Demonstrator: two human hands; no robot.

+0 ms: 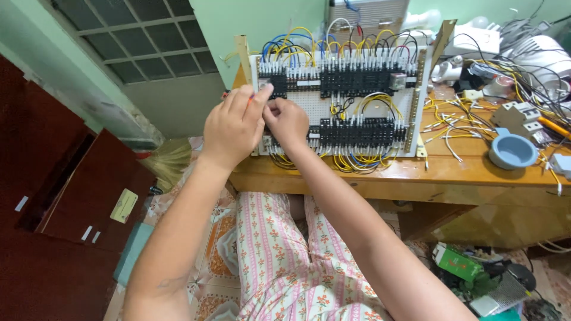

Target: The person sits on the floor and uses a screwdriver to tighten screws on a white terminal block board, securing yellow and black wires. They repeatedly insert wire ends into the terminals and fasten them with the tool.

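- Nearest the viewer, the person's two forearms run up from a lap in flowered cloth (pixel 279 261) and meet at the left end of a white wiring board (pixel 309 110), which stands propped on a wooden table (pixel 357 175).
- The left hand (pixel 233 128) is curled almost shut around a thin orange-tipped tool (pixel 251 100), seemingly a small screwdriver; only its tip shows above the knuckles, so how firmly it is gripped cannot be told.
- The tool's long axis runs roughly up and to the right, tip aimed at the upper row of black terminal blocks (pixel 345 80) just right of the grip.
- The right hand (pixel 287 122) sits touching the left, fingers pinched against the board; whether they clamp a wire or only steady the spot cannot be told.
- Risk, as a judgement: the tip may slip off a small screw and nick the fingers pressed beside it.
- Beyond the grip, yellow and blue wires (pixel 297 41) loop thickly; a hand could snag one and pull it free.
- The board leans on slim wooden props (pixel 242 56); hard pushing could tip it backward.
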